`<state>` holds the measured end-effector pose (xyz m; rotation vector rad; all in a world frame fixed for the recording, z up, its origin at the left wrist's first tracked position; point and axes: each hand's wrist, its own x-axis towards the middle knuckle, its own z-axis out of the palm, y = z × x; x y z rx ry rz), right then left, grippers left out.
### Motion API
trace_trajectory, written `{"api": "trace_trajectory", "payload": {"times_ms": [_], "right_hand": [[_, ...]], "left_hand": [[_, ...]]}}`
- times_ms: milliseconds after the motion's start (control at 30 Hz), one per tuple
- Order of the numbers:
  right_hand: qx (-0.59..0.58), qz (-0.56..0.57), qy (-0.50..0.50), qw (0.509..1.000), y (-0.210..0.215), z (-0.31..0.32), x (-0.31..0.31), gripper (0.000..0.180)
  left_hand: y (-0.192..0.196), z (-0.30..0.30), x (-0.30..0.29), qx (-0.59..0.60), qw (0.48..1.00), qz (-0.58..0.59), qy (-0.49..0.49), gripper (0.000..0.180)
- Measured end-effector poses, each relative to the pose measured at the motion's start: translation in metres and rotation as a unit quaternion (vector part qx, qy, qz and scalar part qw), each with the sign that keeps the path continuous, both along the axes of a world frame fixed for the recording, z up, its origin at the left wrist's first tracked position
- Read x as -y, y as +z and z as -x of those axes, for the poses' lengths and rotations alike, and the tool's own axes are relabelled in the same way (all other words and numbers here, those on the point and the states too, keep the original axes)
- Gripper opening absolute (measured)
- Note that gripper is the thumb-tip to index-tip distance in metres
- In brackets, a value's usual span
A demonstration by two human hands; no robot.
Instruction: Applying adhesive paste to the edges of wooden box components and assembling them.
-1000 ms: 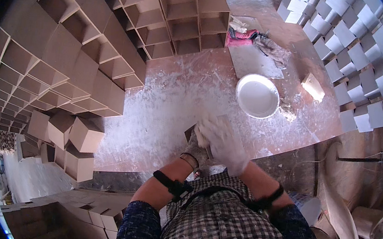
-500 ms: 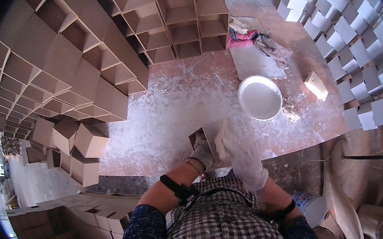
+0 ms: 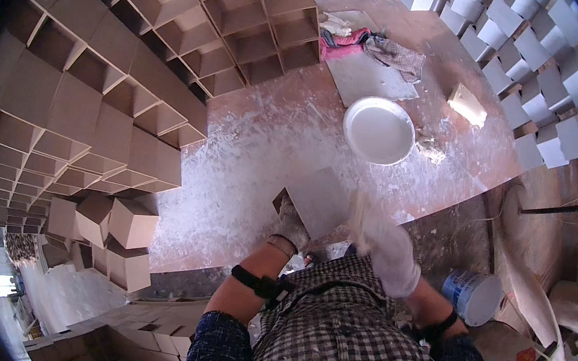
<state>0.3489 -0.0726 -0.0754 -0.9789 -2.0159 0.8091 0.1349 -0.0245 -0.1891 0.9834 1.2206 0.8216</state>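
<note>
An open-ended cardboard box (image 3: 319, 202) is held tilted over the near edge of the table. My left hand (image 3: 291, 222), in a dirty grey glove, reaches into its open end and holds it; the fingertips are hidden inside. One broad face of the box looks greyish and smooth. At the right side of the box is my right hand (image 3: 391, 255), in a whitish glove and smeared by motion. Its fingers look closed on a pale tan thing, too blurred to name. Beyond the box stands a round white basin (image 3: 379, 131) with whitish contents.
Brown open boxes (image 3: 250, 19) are stacked high at the left and back. Grey-white box pieces (image 3: 557, 83) stand at the far right. A pale block (image 3: 467, 105) and rags (image 3: 394, 55) lie on the smeared tabletop (image 3: 223, 194). A blue-and-white bucket (image 3: 473, 298) stands below right.
My right hand has moved from over the box's face to its right side, uncovering more of that face. The view has shifted slightly; my left hand remains in the box.
</note>
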Motion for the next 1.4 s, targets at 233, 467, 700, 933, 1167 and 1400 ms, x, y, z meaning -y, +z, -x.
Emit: {"api": "trace_trajectory", "payload": {"times_ms": [233,467,700,933,1167,1400], "right_hand": [[0.086,0.08,-0.004,0.993,-0.02,0.036,-0.091,0.046],[-0.027,-0.081,-0.032,0.996,-0.038,-0.002,0.034,0.054],[0.06,-0.184,-0.112,0.975,-0.02,0.003,0.014,0.053],[0.087,-0.172,-0.078,0.978,-0.021,0.044,-0.032,0.048],[0.082,-0.088,-0.049,0.992,-0.044,0.05,-0.035,0.052],[0.091,-0.134,-0.081,0.983,-0.039,0.046,-0.013,0.043]], "left_hand": [[-0.012,0.002,-0.009,-0.181,0.97,-0.123,-0.105,0.06],[0.026,-0.007,-0.01,0.389,0.866,0.228,0.215,0.051],[-0.019,0.04,-0.021,-0.185,0.974,-0.094,-0.095,0.039],[-0.026,0.049,-0.011,-0.248,0.962,-0.074,-0.088,0.035],[-0.033,0.041,-0.002,-0.161,0.974,-0.154,-0.033,0.036],[-0.003,0.031,0.001,-0.164,0.978,-0.123,-0.043,0.038]]}}
